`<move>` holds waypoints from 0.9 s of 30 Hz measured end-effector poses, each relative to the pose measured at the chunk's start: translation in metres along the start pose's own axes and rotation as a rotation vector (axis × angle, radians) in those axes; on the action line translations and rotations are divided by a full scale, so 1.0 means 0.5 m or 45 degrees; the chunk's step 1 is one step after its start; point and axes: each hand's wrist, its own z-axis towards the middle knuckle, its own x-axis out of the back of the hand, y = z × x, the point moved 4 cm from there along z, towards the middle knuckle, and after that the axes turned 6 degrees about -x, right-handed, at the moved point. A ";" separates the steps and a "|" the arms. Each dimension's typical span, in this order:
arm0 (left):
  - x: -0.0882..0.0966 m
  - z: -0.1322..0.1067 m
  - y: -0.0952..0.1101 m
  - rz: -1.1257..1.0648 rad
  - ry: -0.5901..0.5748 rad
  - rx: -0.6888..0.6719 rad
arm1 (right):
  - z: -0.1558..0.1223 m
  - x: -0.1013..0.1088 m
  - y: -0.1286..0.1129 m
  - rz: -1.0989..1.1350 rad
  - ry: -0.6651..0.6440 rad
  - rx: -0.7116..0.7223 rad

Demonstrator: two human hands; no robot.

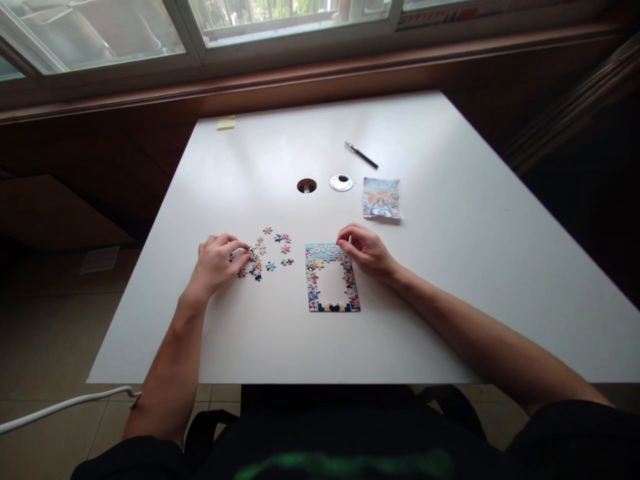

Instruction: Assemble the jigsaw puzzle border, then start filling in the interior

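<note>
My left hand [216, 264] lies low over the left side of a loose heap of jigsaw pieces [257, 260], its fingers stretched out and touching the pieces at the edge. Several more pieces, among them a light blue one [271, 266], are scattered just right of it. A colourful jigsaw puzzle [355, 301] lies flat in front of me, its border assembled around a pale middle. At its upper right corner is my right hand [367, 249], fingers curled and thumb close to the index fingertip. Whatever may be between those fingertips is too small to make out.
Beyond the puzzle lie a printed packet [381, 198], a black pen [361, 155] and a silver round cover [341, 183]. A round hole [307, 186] opens in the white table [260, 347]. A yellow sticky note [226, 123] is at the far left edge, below the window.
</note>
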 end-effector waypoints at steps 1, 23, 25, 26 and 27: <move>0.001 0.000 0.002 -0.009 -0.007 -0.003 | 0.000 0.000 0.000 -0.001 0.000 -0.002; 0.009 -0.006 0.019 -0.101 -0.166 -0.102 | 0.000 0.001 0.004 0.019 -0.004 -0.001; 0.010 -0.006 0.025 -0.119 -0.153 -0.121 | -0.001 0.001 0.003 0.017 -0.006 -0.005; 0.009 -0.005 0.031 -0.131 -0.129 -0.135 | -0.001 0.001 0.003 0.016 -0.008 -0.006; 0.007 -0.004 0.039 -0.141 -0.101 -0.155 | -0.001 0.001 0.003 0.015 -0.009 -0.007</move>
